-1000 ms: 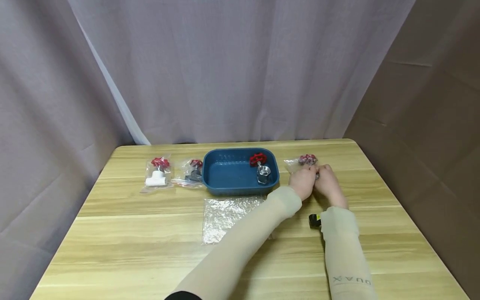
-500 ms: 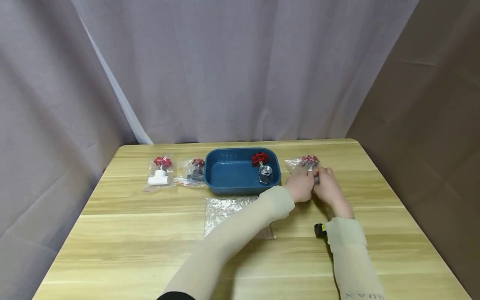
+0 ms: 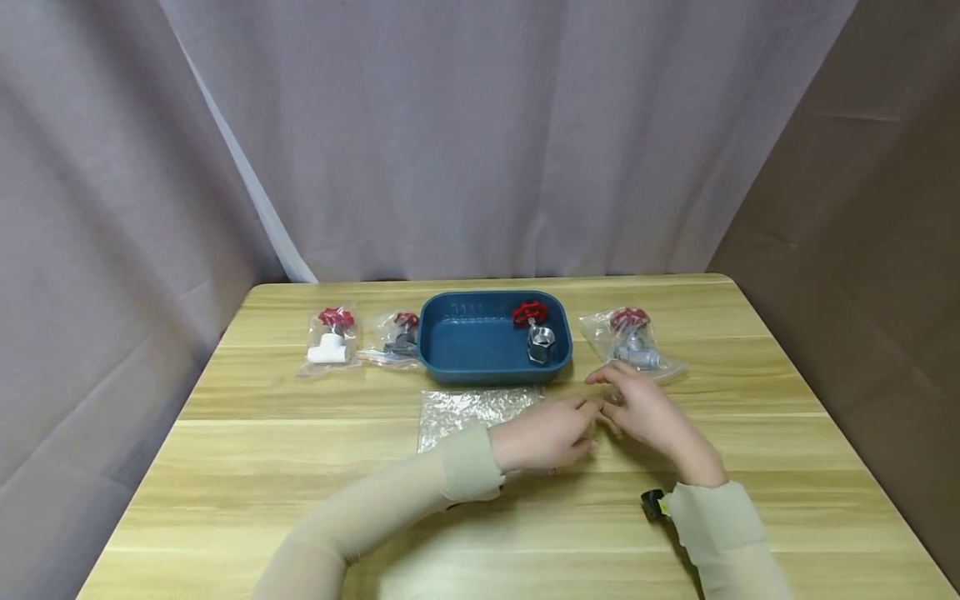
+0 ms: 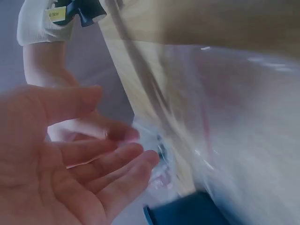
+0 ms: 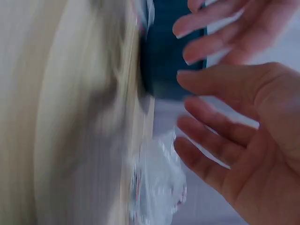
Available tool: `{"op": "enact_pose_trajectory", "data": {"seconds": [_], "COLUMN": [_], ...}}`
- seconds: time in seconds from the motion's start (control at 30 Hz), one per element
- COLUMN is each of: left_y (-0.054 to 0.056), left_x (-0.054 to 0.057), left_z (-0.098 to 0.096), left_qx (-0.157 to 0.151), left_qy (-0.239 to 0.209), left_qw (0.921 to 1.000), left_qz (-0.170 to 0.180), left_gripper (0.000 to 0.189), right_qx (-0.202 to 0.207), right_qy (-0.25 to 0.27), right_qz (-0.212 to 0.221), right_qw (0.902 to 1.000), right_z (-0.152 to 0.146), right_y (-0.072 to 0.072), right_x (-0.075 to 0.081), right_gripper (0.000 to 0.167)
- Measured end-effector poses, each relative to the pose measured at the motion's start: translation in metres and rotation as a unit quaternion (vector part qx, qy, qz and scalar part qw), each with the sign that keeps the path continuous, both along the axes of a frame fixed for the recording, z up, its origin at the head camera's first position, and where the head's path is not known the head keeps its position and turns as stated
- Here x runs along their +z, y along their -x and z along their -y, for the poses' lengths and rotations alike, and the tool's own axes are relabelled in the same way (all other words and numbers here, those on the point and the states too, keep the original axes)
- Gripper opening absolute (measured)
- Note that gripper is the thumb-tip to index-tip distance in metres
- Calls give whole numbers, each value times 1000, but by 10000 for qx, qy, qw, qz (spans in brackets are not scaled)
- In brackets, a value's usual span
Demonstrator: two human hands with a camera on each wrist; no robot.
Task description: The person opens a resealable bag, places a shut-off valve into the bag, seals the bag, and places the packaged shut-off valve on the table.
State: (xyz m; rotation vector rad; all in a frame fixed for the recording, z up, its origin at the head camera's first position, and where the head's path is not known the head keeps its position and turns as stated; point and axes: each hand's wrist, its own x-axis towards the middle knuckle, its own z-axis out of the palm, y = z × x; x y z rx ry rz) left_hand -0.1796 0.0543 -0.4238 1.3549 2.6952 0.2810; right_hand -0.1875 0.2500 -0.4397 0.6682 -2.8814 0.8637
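Note:
My left hand (image 3: 546, 433) hovers over the right part of a flat clear plastic bag (image 3: 450, 414), fingers loosely extended and holding nothing. Close beside it is my right hand (image 3: 647, 408), fingers spread and likewise holding nothing; the fingertips of both nearly meet in the head view. Beyond the right hand lies a clear zip bag (image 3: 670, 369) containing a grey valve (image 3: 636, 352) with a red handwheel (image 3: 628, 318). In the left wrist view the left palm (image 4: 61, 173) faces up to the camera with relaxed fingers. The right wrist view, partly blurred, shows both hands apart from that bag (image 5: 161, 180).
A blue tray (image 3: 465, 379) at the back middle holds a metal valve (image 3: 540, 344) with a red handwheel. Left of it lie a bagged dark grey valve (image 3: 403, 343) and a bagged white tee valve (image 3: 328, 350). Curtains (image 3: 480, 142) rise behind the table (image 3: 247, 483).
Both hands have let go of the bagged grey valve, which now lies flat at the back right. They have drawn back toward the front, the left hand moving left over the flat bag.

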Motion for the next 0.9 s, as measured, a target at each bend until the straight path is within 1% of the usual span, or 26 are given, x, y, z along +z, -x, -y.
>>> {"op": "enact_pose_trajectory", "data": {"seconds": [0.07, 0.13, 0.2, 0.23, 0.33, 0.37, 0.43, 0.53, 0.6, 0.77, 0.9], "left_y": [-4, -7, -12, -16, -25, -28, -32, -34, -34, -32, -31], "left_x": [-1, -2, -5, -6, -12, -14, -17, -18, -18, -19, -20], "left_z": [17, 31, 44, 50, 64, 67, 73, 81, 87, 100, 102], "left_qx": [41, 145, 255, 244, 64, -43, -316, -566, -647, -575, -429], "left_qy": [1, 92, 297, 425, 813, 916, 1004, 902, 793, 517, 280], "left_qw": [10000, 9998, 9991, 9987, 9965, 9957, 9943, 9941, 9946, 9970, 9985], "left_qz": [-41, -114, -161, -158, -158, -156, -165, -200, -202, -56, 168], "left_gripper": [52, 42, 36, 33, 34, 36, 34, 29, 24, 22, 21], "right_qx": [241, 467, 666, 762, 1046, 1122, 1251, 1360, 1435, 1550, 1562], "right_qy": [-27, -77, -170, -219, -396, -461, -544, -599, -591, -526, -497], "right_qz": [78, 159, 187, 208, 254, 275, 383, 621, 739, 859, 873], "right_qw": [9997, 9988, 9975, 9966, 9934, 9922, 9899, 9869, 9851, 9828, 9826], "right_z": [10, 20, 31, 37, 50, 54, 59, 63, 65, 70, 70], "right_y": [-1, 0, 1, 1, 2, 1, -1, -3, -4, -6, -8], "right_x": [0, -2, -5, -7, -12, -13, -16, -19, -21, -21, -20], "right_gripper": [34, 34, 35, 36, 40, 41, 43, 45, 42, 35, 36]}}
